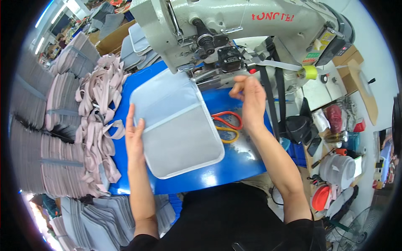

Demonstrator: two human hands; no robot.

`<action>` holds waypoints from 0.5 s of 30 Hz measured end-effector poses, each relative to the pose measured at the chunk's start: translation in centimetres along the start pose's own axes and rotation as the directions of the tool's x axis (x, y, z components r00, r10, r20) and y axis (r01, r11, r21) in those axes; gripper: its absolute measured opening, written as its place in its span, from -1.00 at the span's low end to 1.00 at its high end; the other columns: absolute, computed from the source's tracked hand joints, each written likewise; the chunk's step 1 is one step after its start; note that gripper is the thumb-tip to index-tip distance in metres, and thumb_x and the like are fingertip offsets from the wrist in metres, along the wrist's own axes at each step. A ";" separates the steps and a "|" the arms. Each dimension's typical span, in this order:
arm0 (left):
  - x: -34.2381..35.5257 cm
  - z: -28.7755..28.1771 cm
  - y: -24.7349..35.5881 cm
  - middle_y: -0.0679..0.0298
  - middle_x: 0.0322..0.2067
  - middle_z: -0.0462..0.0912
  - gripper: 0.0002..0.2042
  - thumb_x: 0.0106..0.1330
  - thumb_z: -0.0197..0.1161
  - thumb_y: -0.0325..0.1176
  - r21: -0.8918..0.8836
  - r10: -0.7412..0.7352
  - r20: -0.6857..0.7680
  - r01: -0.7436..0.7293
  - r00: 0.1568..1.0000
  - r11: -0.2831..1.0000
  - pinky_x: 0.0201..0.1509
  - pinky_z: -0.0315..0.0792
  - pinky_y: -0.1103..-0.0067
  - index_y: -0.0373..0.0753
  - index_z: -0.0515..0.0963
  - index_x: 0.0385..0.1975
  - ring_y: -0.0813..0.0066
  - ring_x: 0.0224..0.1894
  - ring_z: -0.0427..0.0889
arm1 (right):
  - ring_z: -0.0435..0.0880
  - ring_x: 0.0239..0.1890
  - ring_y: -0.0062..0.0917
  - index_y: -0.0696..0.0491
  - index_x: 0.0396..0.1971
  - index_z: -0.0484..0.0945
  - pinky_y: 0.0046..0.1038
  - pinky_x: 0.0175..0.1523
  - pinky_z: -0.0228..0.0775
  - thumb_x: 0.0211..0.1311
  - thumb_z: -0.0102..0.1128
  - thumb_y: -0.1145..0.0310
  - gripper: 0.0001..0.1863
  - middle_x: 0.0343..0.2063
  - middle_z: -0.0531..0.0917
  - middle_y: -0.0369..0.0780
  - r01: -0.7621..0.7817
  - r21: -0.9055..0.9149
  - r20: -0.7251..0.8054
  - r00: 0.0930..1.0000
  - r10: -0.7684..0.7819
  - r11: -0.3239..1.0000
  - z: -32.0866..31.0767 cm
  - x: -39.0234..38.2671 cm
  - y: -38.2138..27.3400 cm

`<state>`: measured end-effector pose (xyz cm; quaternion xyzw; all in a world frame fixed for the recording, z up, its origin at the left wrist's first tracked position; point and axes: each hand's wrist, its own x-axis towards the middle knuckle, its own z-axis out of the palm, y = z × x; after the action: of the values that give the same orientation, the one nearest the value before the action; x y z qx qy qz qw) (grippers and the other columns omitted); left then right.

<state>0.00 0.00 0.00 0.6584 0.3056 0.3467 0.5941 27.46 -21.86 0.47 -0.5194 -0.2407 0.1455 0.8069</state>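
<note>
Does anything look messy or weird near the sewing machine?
I see nothing spilled. The pinkish straps lie tangled beside neat stacks, and the scissors look tucked under the grey panel, only their handles showing.

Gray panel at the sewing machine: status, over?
Left hand at left edge of gray panel. Right hand half-curled, clear of panel. Panel's top corner at sewing machine. Possible snag: scissors partly under panel's right side.

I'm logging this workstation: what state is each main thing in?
Gray panel: flat, its upper end at the sewing machine
Left hand: at the panel's left edge
Right hand: raised, fingers curled
Scissors: blades hidden, open or shut unclear
Pale straps: tangled heap
Stacked pieces: banded
</note>
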 end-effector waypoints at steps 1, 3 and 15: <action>-0.1 0.1 0.1 0.22 0.45 0.39 -0.41 0.50 0.27 -0.30 -0.033 0.017 0.006 -0.017 1.000 0.999 0.54 0.12 0.51 -0.16 0.33 0.51 0.46 0.44 0.35 | 0.58 -0.35 -0.70 0.14 -0.20 0.60 -0.57 -0.20 0.46 0.65 0.02 0.02 -0.56 -0.48 0.61 -0.33 0.061 0.038 -0.057 0.997 -0.059 0.997 -0.6 0.8 -0.3; -0.4 -0.3 1.5 0.22 0.40 0.46 -0.50 0.52 0.25 -0.27 -0.021 -0.042 0.035 0.043 0.998 0.999 0.48 0.20 0.53 -0.17 0.45 0.43 0.47 0.38 0.42 | 0.58 -0.43 -0.70 0.12 -0.27 0.59 -0.60 -0.29 0.45 0.61 0.09 0.01 -0.56 -0.52 0.60 -0.35 0.127 0.025 -0.050 0.991 -0.126 0.992 -1.2 1.9 -0.2; -0.2 -0.4 4.2 0.21 0.19 0.62 -0.42 0.35 0.43 -0.34 0.001 -0.063 0.117 0.063 0.991 0.998 0.30 0.43 0.56 -0.18 0.48 0.38 0.50 0.17 0.59 | 0.59 -0.41 -0.79 0.21 0.16 0.56 -0.65 -0.26 0.45 0.51 0.29 0.23 -0.59 -0.38 0.71 -0.36 -0.334 -0.077 0.278 0.898 0.342 0.939 3.5 -7.5 -0.4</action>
<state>-0.44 -0.40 4.23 0.6666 0.2905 0.2892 0.6226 19.24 -22.96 0.28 -0.5376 -0.2634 0.3537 0.7187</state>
